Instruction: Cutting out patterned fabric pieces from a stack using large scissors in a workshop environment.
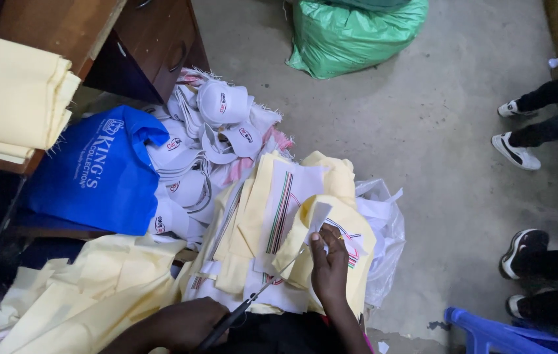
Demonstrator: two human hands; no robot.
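Left hand [184, 326] grips scissors [259, 288], blades on the yellow fabric piece [331, 226]. Right hand [329, 262] pinches that piece's white backing [319, 215]

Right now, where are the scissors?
In the head view, bottom centre: the scissors are in the left hand, blades pointing up-right toward the yellow cloth piece held by the right hand.

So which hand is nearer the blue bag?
Left. The left hand, gripping scissors, sits below and to the right of the blue bag. The right hand pinches yellow cloth farther right, across the pile.
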